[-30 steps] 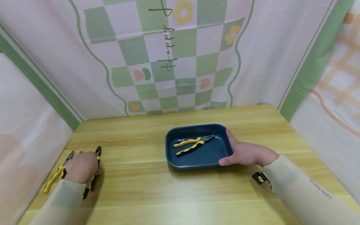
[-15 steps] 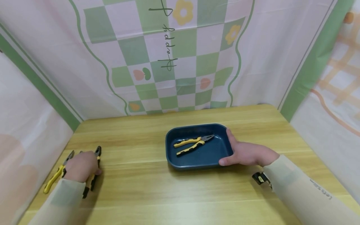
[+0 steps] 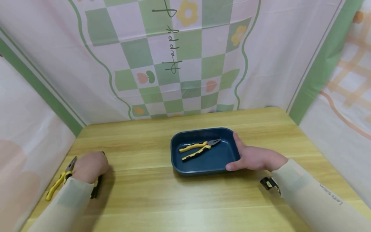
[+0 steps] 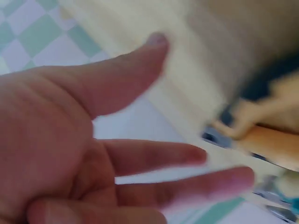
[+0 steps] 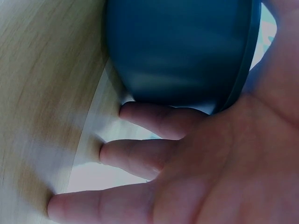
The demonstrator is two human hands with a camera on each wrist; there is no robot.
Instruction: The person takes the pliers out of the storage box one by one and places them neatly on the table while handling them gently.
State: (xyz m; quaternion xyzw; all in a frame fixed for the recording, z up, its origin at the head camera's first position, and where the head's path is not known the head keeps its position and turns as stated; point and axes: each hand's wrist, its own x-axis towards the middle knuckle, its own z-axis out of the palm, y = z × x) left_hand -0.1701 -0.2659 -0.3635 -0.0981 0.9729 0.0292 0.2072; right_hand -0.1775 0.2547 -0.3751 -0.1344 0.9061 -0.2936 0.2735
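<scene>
My left hand (image 3: pixel 92 166) is over a pair of black-and-yellow pliers (image 3: pixel 97 188) at the left of the table, hiding most of them. In the left wrist view, its thumb and two fingers stretch out straight with nothing between them, and blurred pliers (image 4: pixel 266 142) lie beyond the fingertips. Another pair of yellow-handled pliers (image 3: pixel 55 185) lies just left of that hand. My right hand (image 3: pixel 255 158) rests against the right end of a dark blue rectangular tray (image 3: pixel 191 172), thumb along the near corner. Its other fingers (image 5: pixel 140 154) extend straight beneath, tips at the tabletop.
Inside the tray lies a pair of yellow-and-black pliers (image 3: pixel 200 149) with spread handles. The wooden table (image 3: pixel 162 203) ends at a patterned curtain (image 3: pixel 185 71) behind and on both sides. A small black clip-like object (image 3: pixel 268 183) shows beside the right sleeve.
My left hand has shifted a little to the right, now covering more of the pliers beneath it and exposing more of the pair at its left. My right hand and the tray stay put.
</scene>
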